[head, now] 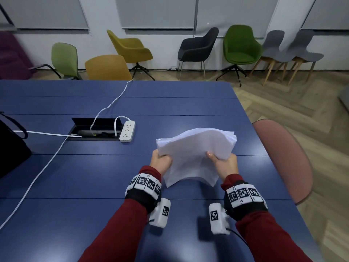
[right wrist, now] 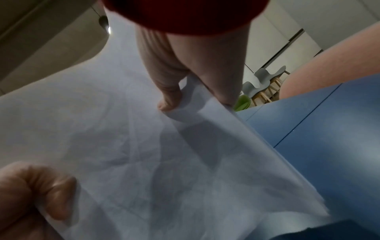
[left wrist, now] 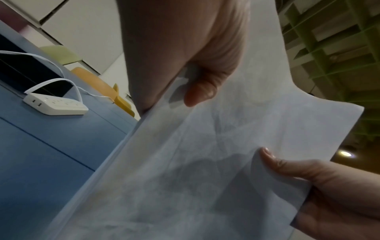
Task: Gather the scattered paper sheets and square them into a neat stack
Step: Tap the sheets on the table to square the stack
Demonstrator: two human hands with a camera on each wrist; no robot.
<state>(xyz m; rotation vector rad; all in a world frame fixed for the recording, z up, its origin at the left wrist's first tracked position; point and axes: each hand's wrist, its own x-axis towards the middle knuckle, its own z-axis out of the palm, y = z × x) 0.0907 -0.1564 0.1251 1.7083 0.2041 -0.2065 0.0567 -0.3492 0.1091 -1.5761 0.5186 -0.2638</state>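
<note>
Together, two bare hands held a stack of white paper sheets (head: 194, 150) up off a long blue table (head: 75, 176), a little right of the table's middle. The left hand (head: 160, 161) gripped the stack's left edge, fingers curled underneath and thumb (left wrist: 200, 91) pressed on the near face. The right hand (head: 225, 163) gripped the right edge in the same way, its thumb (head: 211, 155) lying on top of the paper. Both wrists wore black straps with black-and-white square markers, over dark red sleeves (head: 120, 229).

The sheets bowed between the two grips (they were not flat): the far end arched upward and fanned slightly at its right corner, where separate sheet edges showed, while the near end hung down toward the table. From the head view I could not tell whether the near edge touched the table. Seen from the wrist cameras, the paper looked lightly creased.

Well to the left of the stack, a white power strip (head: 127, 131) lay on the table beside an open black cable hatch (head: 94, 129), with white cables (head: 37, 184) running across the surface. A dark bag (head: 11, 148) sat at the table's left edge. A pink chair (head: 283, 157) stood at the right side of the table, and yellow, green, black and grey chairs stood along the far wall.
</note>
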